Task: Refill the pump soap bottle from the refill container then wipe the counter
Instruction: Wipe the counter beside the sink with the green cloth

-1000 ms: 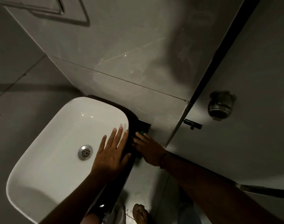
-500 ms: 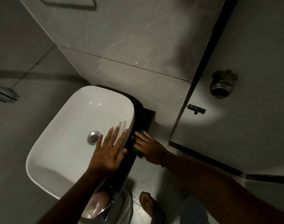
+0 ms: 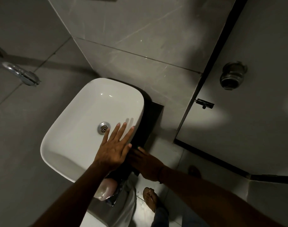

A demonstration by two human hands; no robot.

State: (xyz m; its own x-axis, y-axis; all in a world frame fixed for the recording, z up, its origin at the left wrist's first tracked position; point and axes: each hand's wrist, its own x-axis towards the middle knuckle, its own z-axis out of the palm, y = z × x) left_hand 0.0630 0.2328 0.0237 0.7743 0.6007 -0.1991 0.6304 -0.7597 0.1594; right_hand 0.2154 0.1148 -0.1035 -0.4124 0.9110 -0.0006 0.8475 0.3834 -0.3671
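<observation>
My left hand (image 3: 113,151) rests flat on the right rim of the white basin (image 3: 94,104), fingers straight and spread. To the right of the basin, my right hand (image 3: 146,163) lies palm down on the narrow black counter (image 3: 154,115). It presses a green cloth (image 3: 138,146), of which only a small edge shows past the fingertips. I see no pump bottle. A pinkish rounded object (image 3: 107,189) and a dark packet (image 3: 117,197) sit at the counter's near end, partly hidden by my left forearm.
A chrome tap (image 3: 20,74) juts from the left wall above the basin. A door with a latch (image 3: 204,103) and a round knob (image 3: 231,77) stands to the right. My sandalled foot (image 3: 150,199) is on the tiled floor below the counter.
My right hand has slid with the green cloth along the black counter from its far end towards me. My left hand has stayed on the basin rim.
</observation>
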